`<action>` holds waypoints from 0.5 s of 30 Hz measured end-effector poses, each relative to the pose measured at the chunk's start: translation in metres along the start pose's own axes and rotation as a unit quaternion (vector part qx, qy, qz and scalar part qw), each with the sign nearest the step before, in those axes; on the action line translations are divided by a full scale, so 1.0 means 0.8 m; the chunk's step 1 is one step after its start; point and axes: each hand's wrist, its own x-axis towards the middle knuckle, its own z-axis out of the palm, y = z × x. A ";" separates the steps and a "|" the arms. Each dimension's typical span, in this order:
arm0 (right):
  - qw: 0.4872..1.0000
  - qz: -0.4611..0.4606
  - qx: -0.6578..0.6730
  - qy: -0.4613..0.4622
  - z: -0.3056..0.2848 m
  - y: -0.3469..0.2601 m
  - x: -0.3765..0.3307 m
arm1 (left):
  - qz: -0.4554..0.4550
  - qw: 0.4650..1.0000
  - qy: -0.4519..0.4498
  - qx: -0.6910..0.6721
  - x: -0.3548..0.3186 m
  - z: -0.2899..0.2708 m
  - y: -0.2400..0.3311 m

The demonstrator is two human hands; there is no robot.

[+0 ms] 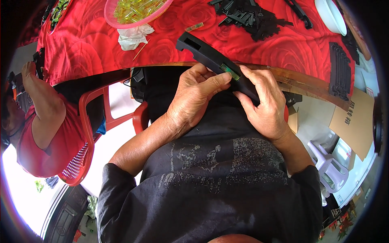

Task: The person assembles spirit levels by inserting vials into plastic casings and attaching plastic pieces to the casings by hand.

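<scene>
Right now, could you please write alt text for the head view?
Both bare hands, left hand and right hand, grip a long black plastic part with a small green insert at the edge of a red rose-patterned tablecloth; a pink basket of yellow-green pieces sits beyond.

Table (279, 75) w/ wooden rim, covered by red rose-print cloth (93, 36). On it: pink basket (111, 16) of yellow-green pcs, crumpled white tissue (133, 36), thin stick (141, 52), black plastic parts pile (247, 18), white bowl (330, 16), stacked black strips (340, 71).
</scene>
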 end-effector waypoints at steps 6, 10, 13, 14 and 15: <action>1.000 0.016 -0.009 -0.002 0.004 0.005 -0.001 | -0.003 1.000 -0.015 0.001 0.003 -0.002 0.002; 1.000 -0.005 -0.014 0.021 0.005 0.007 0.001 | 0.006 0.999 -0.038 -0.014 0.003 -0.002 0.001; 0.999 0.004 -0.018 0.038 0.003 0.006 0.000 | 0.003 1.000 -0.011 -0.020 0.002 0.006 0.003; 0.999 0.004 -0.018 0.038 0.003 0.005 0.000 | 0.004 1.000 -0.021 -0.012 0.002 0.005 0.003; 0.999 0.007 -0.012 0.037 0.002 0.005 0.000 | 0.004 1.000 -0.031 -0.005 0.002 0.004 0.003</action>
